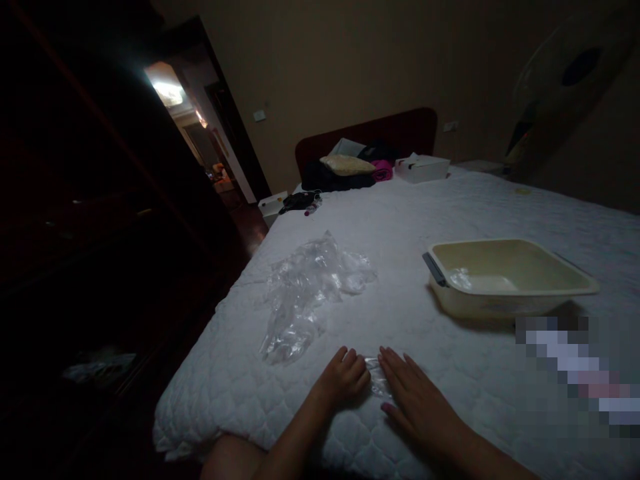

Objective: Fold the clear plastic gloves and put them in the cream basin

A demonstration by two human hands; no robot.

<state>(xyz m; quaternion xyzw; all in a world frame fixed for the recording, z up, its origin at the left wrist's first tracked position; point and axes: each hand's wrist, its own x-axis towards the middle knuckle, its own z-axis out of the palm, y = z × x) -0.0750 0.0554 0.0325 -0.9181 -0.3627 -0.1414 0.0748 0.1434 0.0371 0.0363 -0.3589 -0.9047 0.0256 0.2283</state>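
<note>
Between my two hands a small clear plastic bag (379, 379) lies on the white quilted bedspread. My left hand (345, 375) has its fingers curled at the bag's left edge, holding it down. Flat over the right side of the bag is my right hand (417, 397), its fingers stretched out and its thumb apart. Farther forward and to the left sits a loose heap of crumpled clear plastic bags (310, 290). A cream plastic basin (505, 307) with grey handles stands to the right, with a little clear plastic (460, 277) inside it.
At the head of the bed are a cushion (347, 165), dark cloth, a pink roll (383, 170) and a white box (423, 169). A fan (580, 67) stands at the back right. The bed's left edge (215, 320) borders a dark floor. A blurred patch covers the lower right.
</note>
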